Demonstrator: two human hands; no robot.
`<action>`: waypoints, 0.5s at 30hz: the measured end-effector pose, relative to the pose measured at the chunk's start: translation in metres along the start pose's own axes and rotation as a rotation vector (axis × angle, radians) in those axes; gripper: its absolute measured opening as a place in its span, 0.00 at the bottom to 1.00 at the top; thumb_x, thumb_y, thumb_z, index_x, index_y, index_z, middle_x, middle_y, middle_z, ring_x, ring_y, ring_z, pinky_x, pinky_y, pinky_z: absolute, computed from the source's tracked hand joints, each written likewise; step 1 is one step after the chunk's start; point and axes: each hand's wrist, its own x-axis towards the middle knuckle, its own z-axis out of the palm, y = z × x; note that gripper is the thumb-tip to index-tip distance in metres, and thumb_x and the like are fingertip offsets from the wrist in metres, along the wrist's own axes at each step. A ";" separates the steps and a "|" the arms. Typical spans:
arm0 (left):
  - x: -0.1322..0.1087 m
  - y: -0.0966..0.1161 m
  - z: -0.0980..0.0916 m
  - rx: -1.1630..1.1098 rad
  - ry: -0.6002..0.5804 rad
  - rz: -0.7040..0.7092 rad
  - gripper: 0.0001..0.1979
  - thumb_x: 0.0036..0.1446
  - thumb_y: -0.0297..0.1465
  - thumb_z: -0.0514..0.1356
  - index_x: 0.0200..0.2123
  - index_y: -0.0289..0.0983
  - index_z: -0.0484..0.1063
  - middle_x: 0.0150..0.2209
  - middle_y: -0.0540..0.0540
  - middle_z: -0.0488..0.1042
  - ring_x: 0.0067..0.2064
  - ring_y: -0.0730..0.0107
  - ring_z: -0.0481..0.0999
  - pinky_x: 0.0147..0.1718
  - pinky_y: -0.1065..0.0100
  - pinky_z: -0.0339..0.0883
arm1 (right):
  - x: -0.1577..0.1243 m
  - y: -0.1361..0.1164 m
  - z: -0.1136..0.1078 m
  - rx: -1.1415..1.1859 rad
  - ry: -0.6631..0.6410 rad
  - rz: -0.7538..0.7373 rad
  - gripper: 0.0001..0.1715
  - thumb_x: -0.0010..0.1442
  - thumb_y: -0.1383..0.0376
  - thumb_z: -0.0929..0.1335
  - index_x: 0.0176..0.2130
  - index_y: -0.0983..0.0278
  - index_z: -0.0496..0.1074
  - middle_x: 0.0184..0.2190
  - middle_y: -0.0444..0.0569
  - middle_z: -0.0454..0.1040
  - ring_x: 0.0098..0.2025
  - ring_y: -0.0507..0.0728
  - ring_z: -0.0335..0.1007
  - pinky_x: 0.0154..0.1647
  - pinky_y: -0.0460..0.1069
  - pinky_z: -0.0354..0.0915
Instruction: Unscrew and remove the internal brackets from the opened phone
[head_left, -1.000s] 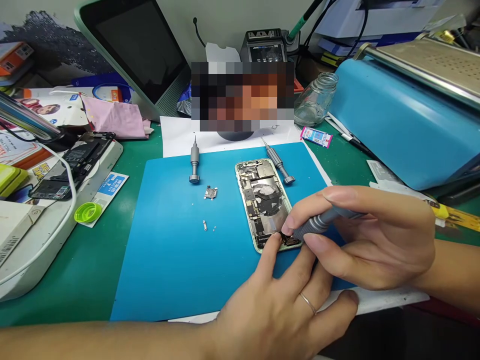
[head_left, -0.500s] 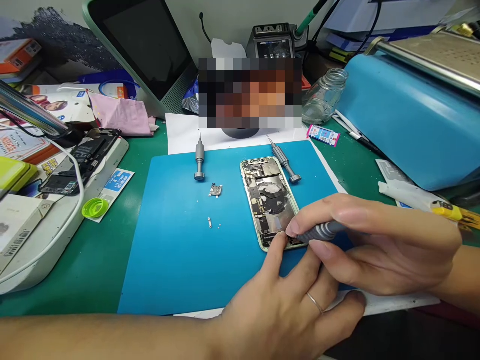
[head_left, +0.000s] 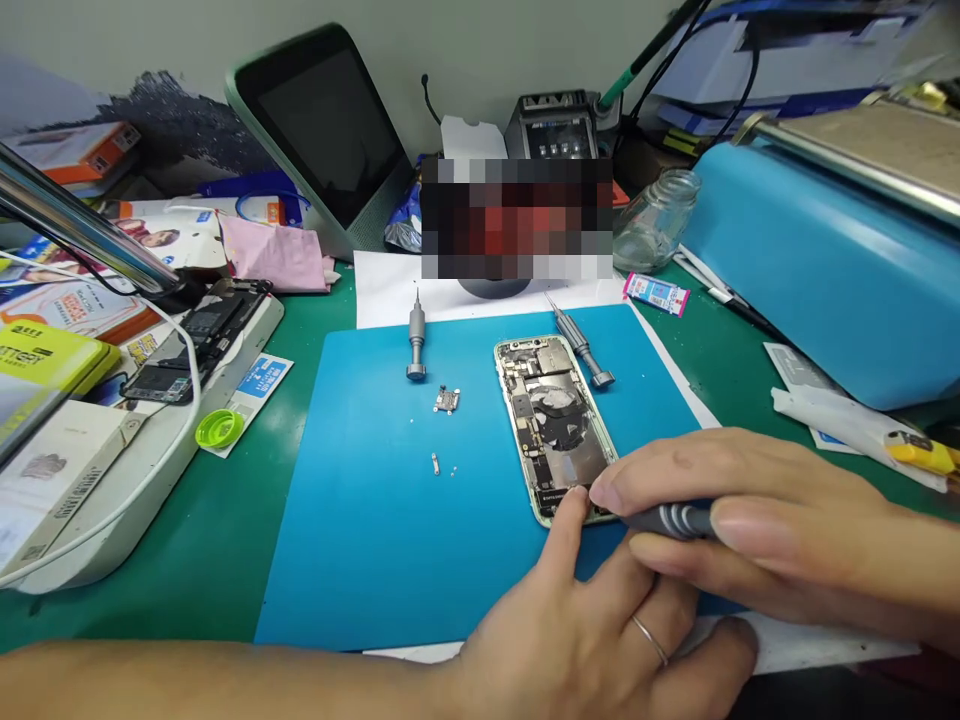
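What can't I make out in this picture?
In the head view:
Grey tool: tip hidden by the right hand.
Opened phone: lower edge partly covered by the left hand.
White specks: too small to identify.
Yellow item: cut off by the right edge.
Central background: masked by a pixelated block.

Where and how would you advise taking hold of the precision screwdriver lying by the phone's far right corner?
Probably by its thick handle, from above and the right: the precision screwdriver lies with its thin tip pointing away, its end cap nearer, and the opened phone close on its left.
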 end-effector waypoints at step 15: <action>0.004 0.001 0.005 0.039 0.031 -0.009 0.21 0.77 0.38 0.47 0.65 0.62 0.68 0.59 0.59 0.76 0.62 0.60 0.73 0.57 0.50 0.70 | -0.009 0.003 0.006 0.057 0.099 -0.129 0.47 0.62 0.76 0.72 0.71 0.47 0.60 0.48 0.47 0.85 0.43 0.60 0.87 0.39 0.51 0.85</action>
